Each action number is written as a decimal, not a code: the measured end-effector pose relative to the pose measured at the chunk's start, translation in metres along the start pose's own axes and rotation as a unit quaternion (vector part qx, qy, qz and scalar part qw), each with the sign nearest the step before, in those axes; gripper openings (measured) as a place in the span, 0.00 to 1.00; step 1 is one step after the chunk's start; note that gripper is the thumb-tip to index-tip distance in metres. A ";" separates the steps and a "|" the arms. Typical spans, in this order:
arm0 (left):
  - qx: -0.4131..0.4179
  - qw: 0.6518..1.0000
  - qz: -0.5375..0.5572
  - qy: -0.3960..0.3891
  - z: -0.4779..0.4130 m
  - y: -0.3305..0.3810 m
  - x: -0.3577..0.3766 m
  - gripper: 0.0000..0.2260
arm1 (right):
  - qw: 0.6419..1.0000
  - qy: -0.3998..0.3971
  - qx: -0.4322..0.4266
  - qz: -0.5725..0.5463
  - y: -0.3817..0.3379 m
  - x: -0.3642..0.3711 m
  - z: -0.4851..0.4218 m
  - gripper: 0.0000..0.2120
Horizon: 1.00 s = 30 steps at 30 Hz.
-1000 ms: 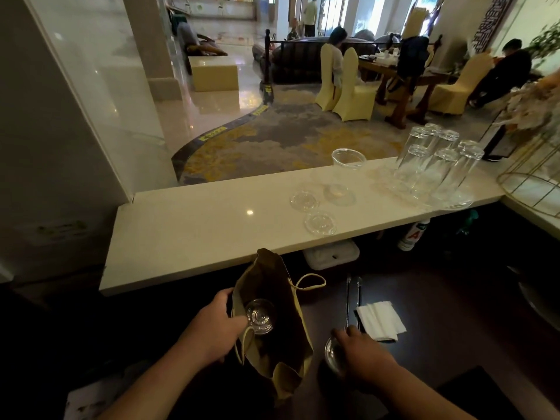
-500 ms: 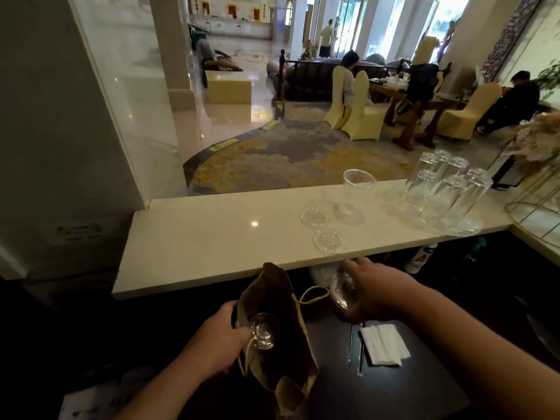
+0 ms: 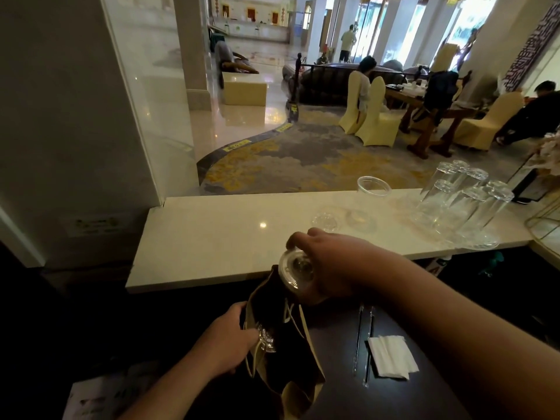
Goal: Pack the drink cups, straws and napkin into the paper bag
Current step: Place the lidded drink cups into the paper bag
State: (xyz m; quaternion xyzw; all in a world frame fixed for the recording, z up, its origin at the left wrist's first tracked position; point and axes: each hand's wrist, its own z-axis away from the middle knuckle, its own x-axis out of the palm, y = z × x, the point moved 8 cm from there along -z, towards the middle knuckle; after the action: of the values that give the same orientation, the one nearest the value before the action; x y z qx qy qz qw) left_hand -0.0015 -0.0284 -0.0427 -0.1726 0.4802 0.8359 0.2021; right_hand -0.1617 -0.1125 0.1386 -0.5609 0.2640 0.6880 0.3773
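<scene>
A brown paper bag (image 3: pixel 303 368) stands open on the dark lower counter. My left hand (image 3: pixel 230 341) grips its left rim. One clear lidded cup (image 3: pixel 268 339) sits inside the bag by my left fingers. My right hand (image 3: pixel 327 265) holds a second clear lidded cup (image 3: pixel 295 271) tilted just above the far end of the bag's mouth. To the right of the bag lie two wrapped straws (image 3: pixel 363 344) and a folded white napkin (image 3: pixel 392 356).
The white marble ledge (image 3: pixel 212 237) behind the bag carries an open clear plastic cup (image 3: pixel 371 195), a loose lid (image 3: pixel 325 221) and several upturned tall glasses (image 3: pixel 463 204). A gold wire stand (image 3: pixel 545 219) is at the far right. Papers (image 3: pixel 100 398) lie at the lower left.
My right hand picked the cup up from the dark counter and carried it up and left, to above the bag's mouth. My left hand kept holding the bag's rim.
</scene>
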 end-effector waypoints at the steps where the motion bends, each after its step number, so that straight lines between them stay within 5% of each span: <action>1: -0.002 1.000 0.003 -0.001 0.000 -0.001 0.000 0.29 | 1.000 0.003 -0.011 0.002 -0.007 0.002 -0.002 0.45; 16: -0.008 1.000 0.010 0.001 -0.002 0.001 -0.001 0.27 | 0.997 -0.009 -0.061 0.045 -0.057 -0.020 -0.025 0.47; 30: -0.027 0.999 0.034 -0.024 -0.012 -0.007 -0.006 0.29 | 0.974 -0.193 -0.062 0.095 -0.050 0.131 -0.035 0.50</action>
State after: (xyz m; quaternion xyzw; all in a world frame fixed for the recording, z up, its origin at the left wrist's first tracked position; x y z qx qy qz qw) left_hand 0.0079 -0.0371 -0.0506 -0.1412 0.4581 0.8588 0.1806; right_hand -0.1123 -0.0821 0.0061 -0.4118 0.1949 0.8314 0.3182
